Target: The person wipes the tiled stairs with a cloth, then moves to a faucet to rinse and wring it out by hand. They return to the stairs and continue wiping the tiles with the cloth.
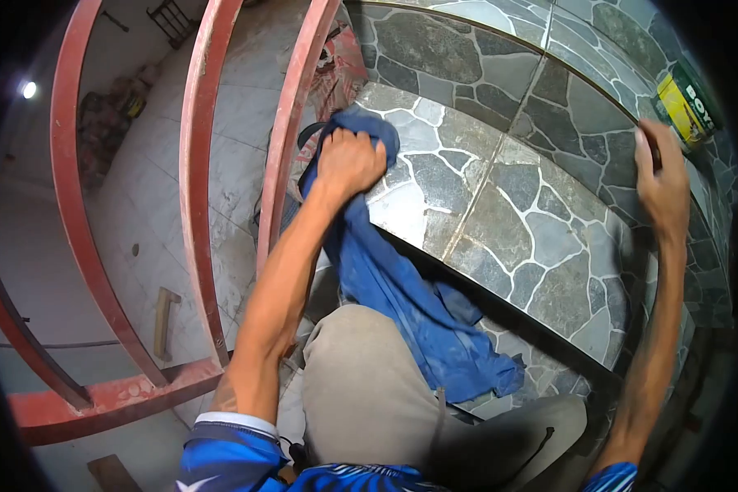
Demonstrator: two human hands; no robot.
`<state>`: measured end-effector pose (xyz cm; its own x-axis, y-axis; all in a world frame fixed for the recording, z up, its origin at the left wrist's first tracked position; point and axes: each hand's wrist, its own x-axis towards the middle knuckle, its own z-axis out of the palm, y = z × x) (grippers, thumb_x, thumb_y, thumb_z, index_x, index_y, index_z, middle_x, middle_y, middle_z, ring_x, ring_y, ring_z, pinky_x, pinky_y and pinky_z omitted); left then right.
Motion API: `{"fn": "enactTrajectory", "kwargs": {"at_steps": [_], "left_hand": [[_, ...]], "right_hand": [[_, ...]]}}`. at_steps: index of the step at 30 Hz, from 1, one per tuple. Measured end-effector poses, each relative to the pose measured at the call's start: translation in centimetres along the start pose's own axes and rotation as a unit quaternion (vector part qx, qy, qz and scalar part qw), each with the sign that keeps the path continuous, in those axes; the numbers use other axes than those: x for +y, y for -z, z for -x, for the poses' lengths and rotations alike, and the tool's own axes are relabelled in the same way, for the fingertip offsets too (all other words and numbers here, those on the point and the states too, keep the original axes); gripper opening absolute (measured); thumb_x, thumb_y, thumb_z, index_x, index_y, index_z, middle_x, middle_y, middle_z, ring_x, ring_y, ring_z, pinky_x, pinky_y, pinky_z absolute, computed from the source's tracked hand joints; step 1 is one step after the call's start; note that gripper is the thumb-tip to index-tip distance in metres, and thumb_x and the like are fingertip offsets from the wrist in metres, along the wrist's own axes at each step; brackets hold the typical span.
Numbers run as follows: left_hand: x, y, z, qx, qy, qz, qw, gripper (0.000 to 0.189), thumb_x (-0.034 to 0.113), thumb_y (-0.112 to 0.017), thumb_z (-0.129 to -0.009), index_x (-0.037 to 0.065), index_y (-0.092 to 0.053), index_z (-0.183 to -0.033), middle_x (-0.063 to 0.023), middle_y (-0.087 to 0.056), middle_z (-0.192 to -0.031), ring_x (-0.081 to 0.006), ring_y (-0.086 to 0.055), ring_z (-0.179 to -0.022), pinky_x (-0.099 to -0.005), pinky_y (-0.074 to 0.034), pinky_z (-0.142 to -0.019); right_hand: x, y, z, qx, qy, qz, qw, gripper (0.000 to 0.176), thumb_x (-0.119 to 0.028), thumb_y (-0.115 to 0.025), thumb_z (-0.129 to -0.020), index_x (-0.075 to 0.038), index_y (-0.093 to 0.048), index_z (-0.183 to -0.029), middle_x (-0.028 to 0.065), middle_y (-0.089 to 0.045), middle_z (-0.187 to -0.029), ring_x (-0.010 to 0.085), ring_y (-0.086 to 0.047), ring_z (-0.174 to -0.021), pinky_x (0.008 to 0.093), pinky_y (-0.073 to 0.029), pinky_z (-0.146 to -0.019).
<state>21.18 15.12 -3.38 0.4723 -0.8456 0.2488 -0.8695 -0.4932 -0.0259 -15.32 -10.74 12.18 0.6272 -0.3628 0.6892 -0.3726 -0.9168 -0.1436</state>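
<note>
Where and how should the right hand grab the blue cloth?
I'd pinch the raised folds near the blue cloth's lower end, right hand coming from above and its own side. That end lies loose and rumpled, away from the left hand on the bunched upper end.

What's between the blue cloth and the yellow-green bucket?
The head view shows tiled steps between the cloth and the bucket, with the right hand at the bucket end. No other object is visible in that stretch.

Left hand [351,164] hides some cloth [389,279]; right sleeve [613,478] cropped (bottom edge)
</note>
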Motion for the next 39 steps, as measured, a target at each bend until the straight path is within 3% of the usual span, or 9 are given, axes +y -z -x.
{"fn": "enactTrajectory", "kwargs": {"at_steps": [6,12,21,25,29,32,34,37,39], "left_hand": [[-4.6,-2.8,-0.6,0.002,-0.150,-0.010,0.989,0.042,0.027,-0.048,-0.097,-0.008,-0.064,-0.082,-0.0304,-0.065,-0.087,-0.0449,-0.063,-0.080,-0.0542,-0.053,-0.075],[-5.3,-0.6,1.7,-0.046,-0.285,-0.151,0.946,0.020,0.014,-0.053,-0.091,-0.003,-0.060,-0.081,-0.0223,-0.060,-0.070,-0.0364,-0.063,-0.072,-0.0495,-0.051,-0.066],[-4.7,-0.8,6.5,0.024,-0.163,-0.044,0.985,0.027,0.014,-0.050,-0.094,-0.010,-0.061,-0.090,-0.0287,-0.063,-0.081,-0.0439,-0.063,-0.083,-0.0550,-0.051,-0.069],[-6.9,-2.5,-0.9,-0.064,-0.295,-0.153,0.941,0.030,0.012,-0.046,-0.096,-0.012,-0.062,-0.089,-0.0245,-0.063,-0.068,-0.0387,-0.065,-0.066,-0.0498,-0.053,-0.065],[-9.7,-9.0,-4.9,-0.099,-0.085,-0.160,0.978,0.025,0.016,-0.044,-0.096,-0.003,-0.058,-0.089,-0.0281,-0.064,-0.080,-0.0356,-0.069,-0.072,-0.0466,-0.055,-0.059],[-0.5,0.9,1.5,-0.151,0.154,0.020,0.976,0.064,0.043,-0.038,-0.099,-0.012,-0.061,-0.119,-0.0391,-0.053,-0.132,-0.0497,-0.055,-0.122,-0.0512,-0.044,-0.106],[-0.5,0.6,1.3,-0.144,0.169,0.025,0.975,0.064,0.043,-0.039,-0.099,-0.013,-0.063,-0.114,-0.0397,-0.058,-0.122,-0.0504,-0.061,-0.113,-0.0521,-0.046,-0.104],[-9.3,-9.2,-5.6,-0.026,-0.207,-0.152,0.966,0.030,0.019,-0.048,-0.098,-0.005,-0.062,-0.088,-0.0174,-0.065,-0.064,-0.0319,-0.066,-0.055,-0.0405,-0.048,-0.043],[-7.1,-5.9,-7.2,-0.165,0.063,-0.011,0.984,0.034,0.022,-0.044,-0.098,-0.006,-0.064,-0.092,-0.0251,-0.063,-0.077,-0.0404,-0.064,-0.073,-0.0483,-0.050,-0.065]], "right_hand": [[2.9,-2.1,-4.5,0.010,0.080,-0.017,0.997,0.020,-0.016,-0.064,-0.098,-0.003,-0.067,-0.112,0.0090,-0.067,-0.095,0.0189,-0.063,-0.077,0.0276,-0.050,-0.072],[5.5,-2.4,-6.0,-0.051,-0.101,-0.164,0.980,0.026,-0.029,-0.059,-0.102,-0.008,-0.069,-0.114,-0.0001,-0.061,-0.080,0.0066,-0.056,-0.077,0.0209,-0.044,-0.072],[6.8,-2.3,-5.6,-0.078,-0.111,-0.222,0.966,0.030,-0.030,-0.056,-0.103,-0.009,-0.069,-0.120,-0.0033,-0.061,-0.084,0.0064,-0.056,-0.080,0.0190,-0.042,-0.073],[6.5,-2.3,-6.3,-0.100,-0.128,-0.257,0.953,0.031,-0.032,-0.055,-0.103,-0.010,-0.069,-0.120,-0.0037,-0.060,-0.083,0.0049,-0.049,-0.070,0.0189,-0.039,-0.064],[6.4,-2.0,-5.8,-0.097,-0.162,-0.323,0.927,0.032,-0.032,-0.054,-0.104,-0.008,-0.068,-0.121,-0.0040,-0.059,-0.083,0.0035,-0.044,-0.064,0.0187,-0.035,-0.058],[7.2,-1.9,-5.7,-0.100,-0.152,-0.358,0.916,0.033,-0.032,-0.054,-0.104,-0.007,-0.068,-0.122,-0.0047,-0.058,-0.085,0.0034,-0.045,-0.065,0.0178,-0.035,-0.059],[6.4,-2.0,-5.7,-0.098,-0.179,-0.352,0.913,0.033,-0.031,-0.053,-0.104,-0.007,-0.068,-0.122,-0.0049,-0.058,-0.086,0.0032,-0.045,-0.065,0.0175,-0.035,-0.059],[6.1,-1.6,-5.7,-0.103,-0.189,-0.345,0.914,0.033,-0.031,-0.053,-0.104,-0.007,-0.067,-0.123,-0.0052,-0.058,-0.086,0.0030,-0.045,-0.065,0.0172,-0.034,-0.059],[5.8,-1.4,-5.8,-0.103,-0.187,-0.346,0.914,0.033,-0.031,-0.053,-0.104,-0.007,-0.067,-0.123,-0.0053,-0.057,-0.086,0.0028,-0.046,-0.066,0.0170,-0.034,-0.059]]}}
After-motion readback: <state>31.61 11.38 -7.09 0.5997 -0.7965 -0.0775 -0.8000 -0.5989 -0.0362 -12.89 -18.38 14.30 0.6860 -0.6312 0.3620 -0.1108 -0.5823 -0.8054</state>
